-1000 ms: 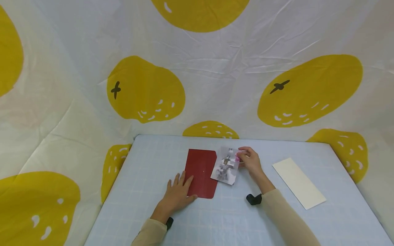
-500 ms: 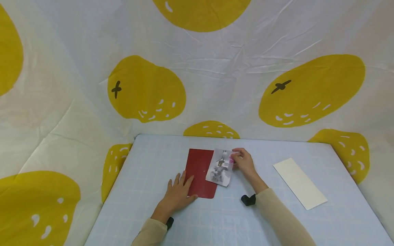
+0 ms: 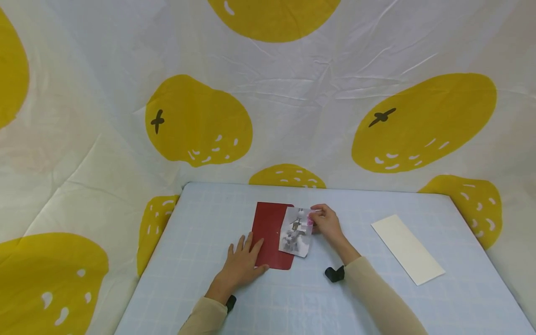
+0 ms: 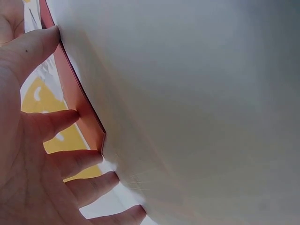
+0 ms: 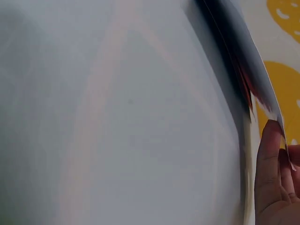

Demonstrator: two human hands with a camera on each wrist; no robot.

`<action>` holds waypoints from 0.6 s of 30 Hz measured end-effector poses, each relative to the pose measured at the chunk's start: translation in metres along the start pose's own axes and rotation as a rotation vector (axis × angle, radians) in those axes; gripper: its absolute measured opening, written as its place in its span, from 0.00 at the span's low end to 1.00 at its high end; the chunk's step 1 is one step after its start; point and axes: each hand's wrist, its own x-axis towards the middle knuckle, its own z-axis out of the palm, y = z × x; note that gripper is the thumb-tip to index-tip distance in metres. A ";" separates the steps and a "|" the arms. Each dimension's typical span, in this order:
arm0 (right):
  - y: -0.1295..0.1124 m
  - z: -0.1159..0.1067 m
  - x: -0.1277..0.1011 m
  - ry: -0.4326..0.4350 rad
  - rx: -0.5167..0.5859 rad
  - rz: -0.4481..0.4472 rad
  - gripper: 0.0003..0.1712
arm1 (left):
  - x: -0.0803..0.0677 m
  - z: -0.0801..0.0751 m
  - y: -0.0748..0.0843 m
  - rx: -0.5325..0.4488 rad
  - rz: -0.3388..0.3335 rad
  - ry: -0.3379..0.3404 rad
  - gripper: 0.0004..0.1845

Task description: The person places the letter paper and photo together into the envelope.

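Left hand [image 3: 238, 266] is lying spread, thumb and forefinger touching a flat red piece [image 3: 265, 232] at its near left corner. Right hand [image 3: 328, 224] is pinching the right edge of a printed picture [image 3: 295, 238]. Picture is overlapping the red piece's right side, toward the far edge of the table [image 3: 310, 302]; contact, cannot tell. Pale card [image 3: 407, 250] is lying slantwise, nearer the table's right edge.

You're somewhere screened off like a booth, home or lab unclear: a fruit-print sheet [image 3: 301, 121] hangs beyond and left of your fingers [image 3: 247, 243], and a checked table [image 3: 289, 302] spreads beneath them.
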 end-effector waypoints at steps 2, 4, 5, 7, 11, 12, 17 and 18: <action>0.001 0.001 0.000 -0.011 0.004 -0.003 0.16 | 0.001 0.000 0.000 0.006 -0.002 -0.005 0.46; 0.001 0.002 0.000 -0.022 0.004 -0.006 0.16 | 0.001 0.000 -0.001 0.008 -0.001 -0.007 0.46; 0.001 0.003 0.000 -0.025 0.004 -0.006 0.16 | 0.001 0.000 -0.001 0.010 -0.001 -0.009 0.46; 0.000 0.005 -0.001 -0.032 -0.001 -0.005 0.16 | 0.001 0.000 -0.001 0.011 0.000 -0.009 0.46; -0.002 0.008 -0.002 -0.043 -0.008 -0.007 0.15 | 0.001 0.001 0.000 0.012 -0.003 -0.010 0.46; -0.002 0.009 -0.002 -0.044 -0.011 -0.009 0.15 | 0.001 0.001 -0.001 0.009 -0.002 -0.008 0.46; -0.001 0.011 -0.002 -0.032 -0.040 -0.010 0.15 | 0.002 0.000 0.000 0.012 -0.011 -0.014 0.46; -0.002 0.011 -0.002 -0.029 -0.043 -0.009 0.15 | 0.002 0.000 0.000 0.012 -0.010 -0.013 0.46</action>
